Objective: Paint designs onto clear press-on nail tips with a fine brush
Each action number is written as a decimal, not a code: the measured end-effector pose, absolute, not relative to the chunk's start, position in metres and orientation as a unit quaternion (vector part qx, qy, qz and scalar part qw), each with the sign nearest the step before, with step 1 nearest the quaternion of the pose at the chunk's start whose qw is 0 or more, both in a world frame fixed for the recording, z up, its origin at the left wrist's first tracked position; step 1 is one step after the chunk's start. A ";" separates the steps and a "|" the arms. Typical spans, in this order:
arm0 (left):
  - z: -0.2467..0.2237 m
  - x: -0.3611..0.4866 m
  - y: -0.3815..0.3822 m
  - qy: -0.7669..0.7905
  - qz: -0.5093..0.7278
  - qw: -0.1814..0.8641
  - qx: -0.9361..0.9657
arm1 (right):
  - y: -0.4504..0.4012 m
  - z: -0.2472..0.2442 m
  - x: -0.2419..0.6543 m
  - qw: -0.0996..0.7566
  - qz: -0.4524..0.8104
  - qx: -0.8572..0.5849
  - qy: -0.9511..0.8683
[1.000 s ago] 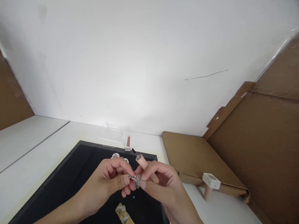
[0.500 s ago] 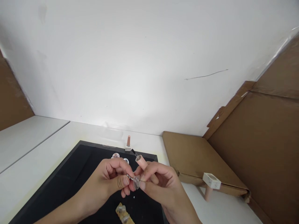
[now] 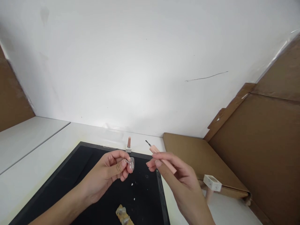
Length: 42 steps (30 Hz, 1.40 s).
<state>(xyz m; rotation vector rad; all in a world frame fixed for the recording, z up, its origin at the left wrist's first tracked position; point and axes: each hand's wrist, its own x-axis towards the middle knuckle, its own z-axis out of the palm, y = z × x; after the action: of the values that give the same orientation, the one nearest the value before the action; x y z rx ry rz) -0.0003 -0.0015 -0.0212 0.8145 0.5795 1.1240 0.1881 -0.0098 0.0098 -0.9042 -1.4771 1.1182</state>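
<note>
A small clear plastic piece (image 3: 131, 163) is pinched between the thumb and fingers of my left hand (image 3: 110, 172), above the black mat (image 3: 93, 181). My right hand (image 3: 179, 175) holds a pink brush cap (image 3: 167, 162) slantwise, its dark bristle tip pointing up and left. The two hands are apart. Below them, a yellowish strip (image 3: 124, 215) with clear pieces on it lies on the mat, and tiny white bits are scattered nearby.
A pink bottle (image 3: 129, 142) in a white block stands at the mat's back edge. A flat cardboard box (image 3: 192, 156) lies at right, beside another white block (image 3: 212, 182) with a pink part beneath. Cardboard walls (image 3: 269, 140) flank the white table.
My right hand has let go of the clear piece and moved right with the brush cap, which now sits between its fingertips. My left hand has shifted slightly and still holds the piece.
</note>
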 end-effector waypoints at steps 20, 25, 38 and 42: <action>-0.022 0.000 -0.002 0.289 0.493 0.708 0.415 | -0.030 0.024 0.189 0.393 0.091 -0.312 -0.860; -0.021 0.000 -0.002 0.298 0.486 0.704 0.424 | -0.027 0.023 0.189 0.463 0.044 -0.282 -0.839; -0.016 0.001 0.000 0.331 0.492 0.680 0.431 | -0.023 0.021 0.187 0.437 0.034 -0.285 -0.852; -0.016 0.000 0.000 0.329 0.495 0.675 0.437 | -0.025 0.024 0.187 0.431 0.054 -0.275 -0.858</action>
<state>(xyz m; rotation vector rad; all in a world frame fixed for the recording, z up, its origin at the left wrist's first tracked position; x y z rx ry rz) 0.0002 -0.0002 -0.0163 0.9826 0.7407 1.1135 0.1868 -0.0246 0.0243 -0.6855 -2.1401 0.1349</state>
